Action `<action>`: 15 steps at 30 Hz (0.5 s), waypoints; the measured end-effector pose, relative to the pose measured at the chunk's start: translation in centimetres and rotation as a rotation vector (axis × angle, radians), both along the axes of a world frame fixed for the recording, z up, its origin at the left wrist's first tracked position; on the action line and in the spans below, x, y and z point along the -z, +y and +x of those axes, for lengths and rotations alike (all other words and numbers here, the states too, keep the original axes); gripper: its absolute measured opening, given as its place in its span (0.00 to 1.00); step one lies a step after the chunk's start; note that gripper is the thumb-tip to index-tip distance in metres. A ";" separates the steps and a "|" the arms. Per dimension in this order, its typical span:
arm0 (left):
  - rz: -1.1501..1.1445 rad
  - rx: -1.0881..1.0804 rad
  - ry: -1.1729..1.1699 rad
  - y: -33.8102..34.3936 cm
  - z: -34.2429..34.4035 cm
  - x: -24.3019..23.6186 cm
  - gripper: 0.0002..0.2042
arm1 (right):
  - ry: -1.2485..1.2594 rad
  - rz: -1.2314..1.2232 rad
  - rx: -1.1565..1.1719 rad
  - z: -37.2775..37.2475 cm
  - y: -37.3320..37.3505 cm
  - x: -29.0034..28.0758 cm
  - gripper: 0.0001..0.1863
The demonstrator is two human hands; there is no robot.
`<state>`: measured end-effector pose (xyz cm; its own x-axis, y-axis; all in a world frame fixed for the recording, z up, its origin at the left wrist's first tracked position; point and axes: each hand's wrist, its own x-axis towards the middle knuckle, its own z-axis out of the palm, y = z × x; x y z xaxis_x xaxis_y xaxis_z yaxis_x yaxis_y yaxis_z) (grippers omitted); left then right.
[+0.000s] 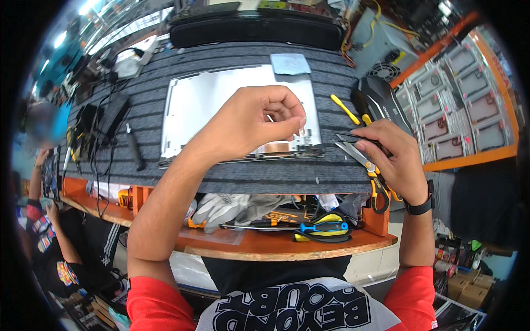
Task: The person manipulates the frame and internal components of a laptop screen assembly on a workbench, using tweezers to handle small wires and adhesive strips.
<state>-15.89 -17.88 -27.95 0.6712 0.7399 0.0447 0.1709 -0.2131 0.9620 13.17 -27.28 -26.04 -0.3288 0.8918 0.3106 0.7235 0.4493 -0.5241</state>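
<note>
My left hand (262, 118) is over a white laptop-sized panel (196, 102), fingers curled, thumb and fingertip pinching something too small to make out. A copper-coloured piece (280, 148) shows along the panel's lower edge. My right hand (392, 157), at the mat's right edge, holds black tweezers (348, 136), tips pointing left. Yellow-and-black scissors (380, 196) lie just beneath that hand. A yellow tool (343, 107) lies above it. A light-blue square pad (290, 63) rests on the panel's top right corner.
Striped grey mat (221, 174), black bar (254, 28) behind. Cables and black adapters (110, 113) lie left, an orange rack of trays (452, 99) right. Gloves and tools (215, 209) fill the shelf below. A co-worker (61, 248) is at far left.
</note>
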 end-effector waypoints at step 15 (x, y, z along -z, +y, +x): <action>-0.156 0.015 0.111 0.7 5.0 3.5 0.05 | 0.075 -0.117 0.030 2.0 1.3 4.1 0.08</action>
<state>-10.89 -17.20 -31.47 0.6766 0.7220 -0.1451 0.2759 -0.0659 0.9589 15.21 -25.97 -30.10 -0.2817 0.9325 0.2262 0.6924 0.3607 -0.6249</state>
